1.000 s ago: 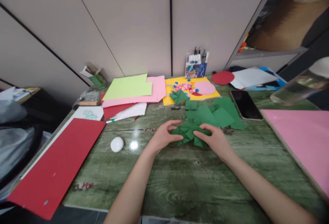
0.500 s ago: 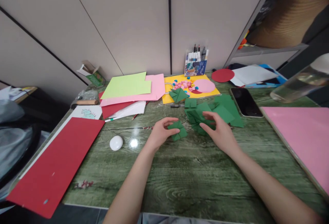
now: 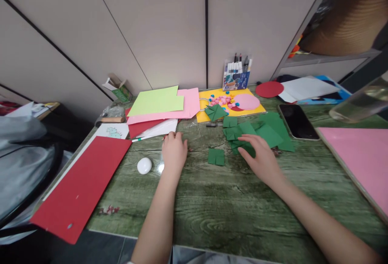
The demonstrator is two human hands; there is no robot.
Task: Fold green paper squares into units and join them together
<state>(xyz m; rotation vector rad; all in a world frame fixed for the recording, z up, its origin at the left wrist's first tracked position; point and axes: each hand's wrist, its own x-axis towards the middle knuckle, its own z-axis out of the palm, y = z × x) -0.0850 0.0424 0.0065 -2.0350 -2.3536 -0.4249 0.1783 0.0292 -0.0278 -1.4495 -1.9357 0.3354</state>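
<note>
My left hand (image 3: 175,151) is low over the table beside the white paper (image 3: 165,128), knuckles up. Its fingertips curl down out of sight, and a thin reddish pencil tip shows at their left. A small folded green paper square (image 3: 216,157) lies flat between my two hands. My right hand (image 3: 262,157) is open, thumb and fingers apart, at the near edge of a pile of green papers (image 3: 269,134). Several folded green squares (image 3: 232,133) lie at that pile's left side. Beyond them, a folded green piece (image 3: 216,112) rests partly on a yellow sheet (image 3: 206,117).
A white round object (image 3: 144,165) and a red sheet (image 3: 87,183) lie to the left. Lime paper (image 3: 154,102) tops pink and red sheets at the back. Right of the green pile are a phone (image 3: 298,121), a pink board (image 3: 357,155) and a clear bottle (image 3: 357,98).
My left hand has let go of the folded green square, which now lies flat, and moved left toward the white paper and pencil. My right hand stays open by the green pile. The view shifted slightly.
</note>
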